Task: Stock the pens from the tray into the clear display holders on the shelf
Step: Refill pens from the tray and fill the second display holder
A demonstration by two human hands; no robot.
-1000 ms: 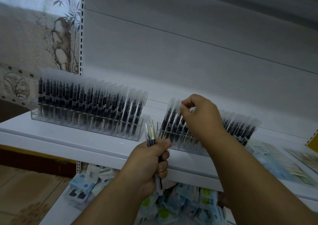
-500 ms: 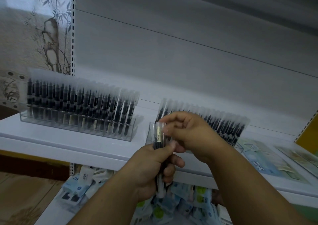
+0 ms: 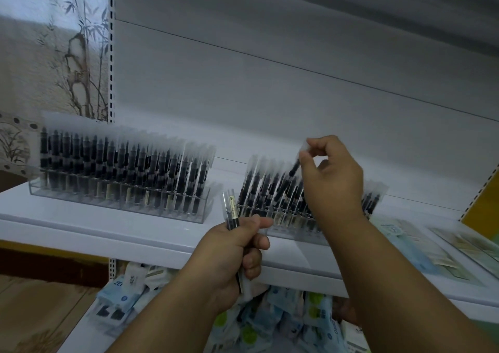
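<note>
Right hand (image 3: pixel 330 175) now pinches pen (image 3: pixel 297 163) taken from left hand's (image 3: pixel 232 250) clutched bundle (image 3: pixel 231 209), carried over right holder (image 3: pixel 291 232); slotting next

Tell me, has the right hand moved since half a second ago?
Yes. The right hand left the left hand and carried a pen up over the right holder.

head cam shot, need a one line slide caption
Right hand lowers a pen into the right holder; left hand grips spares.
</note>
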